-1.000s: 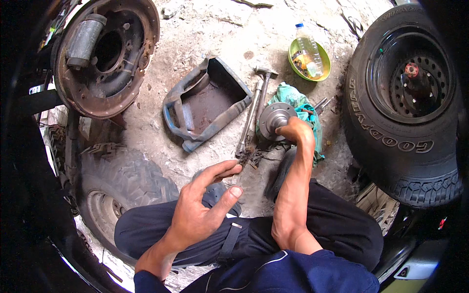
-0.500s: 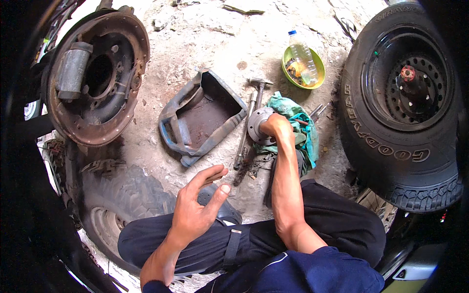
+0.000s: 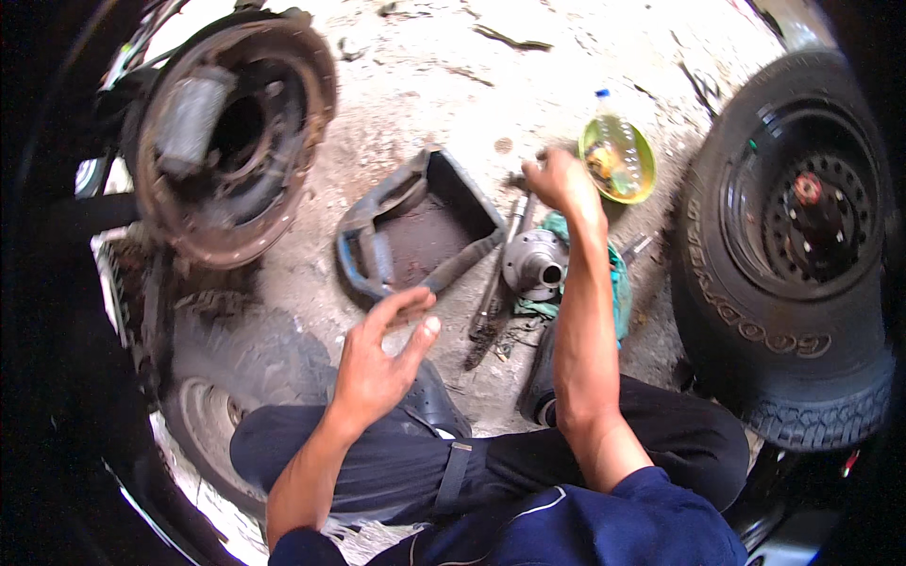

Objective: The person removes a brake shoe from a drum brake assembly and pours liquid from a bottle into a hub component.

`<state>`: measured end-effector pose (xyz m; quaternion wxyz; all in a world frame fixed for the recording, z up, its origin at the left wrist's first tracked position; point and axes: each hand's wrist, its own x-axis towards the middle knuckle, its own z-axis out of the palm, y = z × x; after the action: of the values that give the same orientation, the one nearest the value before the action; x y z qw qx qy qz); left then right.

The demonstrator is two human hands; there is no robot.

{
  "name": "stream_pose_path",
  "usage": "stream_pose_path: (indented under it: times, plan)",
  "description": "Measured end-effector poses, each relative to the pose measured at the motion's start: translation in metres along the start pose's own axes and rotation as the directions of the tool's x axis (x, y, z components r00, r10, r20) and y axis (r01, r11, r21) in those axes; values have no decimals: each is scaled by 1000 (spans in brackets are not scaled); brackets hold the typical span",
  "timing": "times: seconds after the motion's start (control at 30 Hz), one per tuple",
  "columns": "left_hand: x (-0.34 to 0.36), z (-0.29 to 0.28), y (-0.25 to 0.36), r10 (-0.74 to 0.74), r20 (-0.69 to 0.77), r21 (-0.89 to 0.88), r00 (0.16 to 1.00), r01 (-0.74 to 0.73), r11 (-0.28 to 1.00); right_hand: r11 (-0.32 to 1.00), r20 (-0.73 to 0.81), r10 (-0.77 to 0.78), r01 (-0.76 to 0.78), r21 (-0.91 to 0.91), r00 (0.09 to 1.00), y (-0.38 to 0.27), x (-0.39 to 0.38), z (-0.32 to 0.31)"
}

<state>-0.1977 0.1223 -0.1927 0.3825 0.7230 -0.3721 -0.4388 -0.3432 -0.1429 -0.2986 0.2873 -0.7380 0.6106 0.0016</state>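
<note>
Metal bar (image 3: 514,226) is seen to the lower left of the nearer, right hand (image 3: 566,184), its long axis pointed toward this half-curled hand, whose grip cannot be told, while the left hand (image 3: 376,368) is kept loosely open, with nothing held.

Right hand (image 3: 563,181) blurred; we cannot tell its grip. Our right forearm (image 3: 587,330) hides part of the green cloth (image 3: 622,297). Grey cylinder (image 3: 195,123) smeared. Bits (image 3: 600,158) in bowl (image 3: 649,160) unreadable.

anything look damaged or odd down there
Yes: the plastic jug ahead of the left hand has a whole side missing, exposing its stained inside. The round metal plate, upper left, looks rusty.
</note>
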Motion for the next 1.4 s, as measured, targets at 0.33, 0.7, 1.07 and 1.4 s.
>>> stream_pose_path:
  times: [0.33, 0.7, 1.07, 1.4]
  plan:
    - [24, -104, 19, 645, -682, 584, 344, -275, 764, 705, 3, -665, 626, 335, 747, -231, 47, -73]
    - [57, -121, -19, 306, -822, 285, 481, -119, 951, 504, -64, -790, 705, 499, 610, -235, 69, -35]
    - [74, -146, -27, 461, -848, 478, 262, 3, 878, 808, 368, -589, 540, 235, 720, -229, 22, -19]
    - [80, -132, -11, 545, -785, 497, 295, -226, 838, 922, 461, 154, 42, -386, 874, 19, 173, -1]
